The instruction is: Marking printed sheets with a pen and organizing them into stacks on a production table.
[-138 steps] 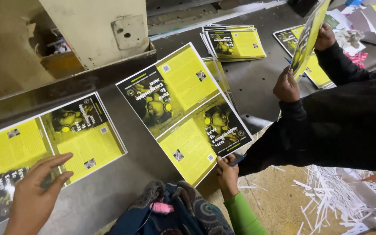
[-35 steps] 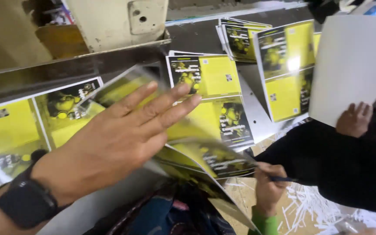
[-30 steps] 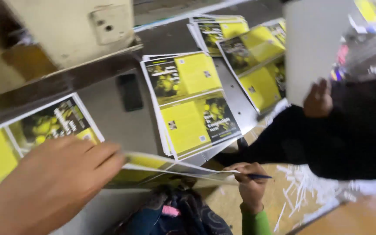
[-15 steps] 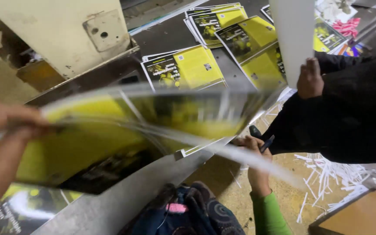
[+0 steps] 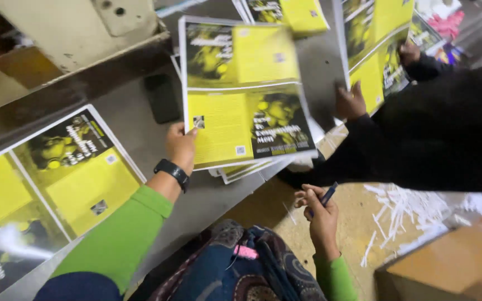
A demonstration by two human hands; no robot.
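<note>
My left hand (image 5: 181,146), with a black watch on the wrist and a green sleeve, grips the left edge of a large yellow-and-black printed sheet (image 5: 241,95) and holds it over a stack of like sheets (image 5: 241,170) on the grey metal table (image 5: 152,145). Below the table edge, my right hand (image 5: 320,214) is closed on a dark pen (image 5: 328,194). To my left lies another pile of the same printed sheets (image 5: 57,184).
A person in a black sleeve (image 5: 436,139) stands at the right and holds up printed sheets (image 5: 377,50) with a hand (image 5: 351,101). Further stacks (image 5: 285,11) lie at the back. White paper strips (image 5: 403,206) litter the floor. A beige machine housing (image 5: 79,28) stands behind the table.
My left hand carried a printed sheet from the left pile across and now holds it flat over the middle stack. The other person has lowered their sheets toward the table.
</note>
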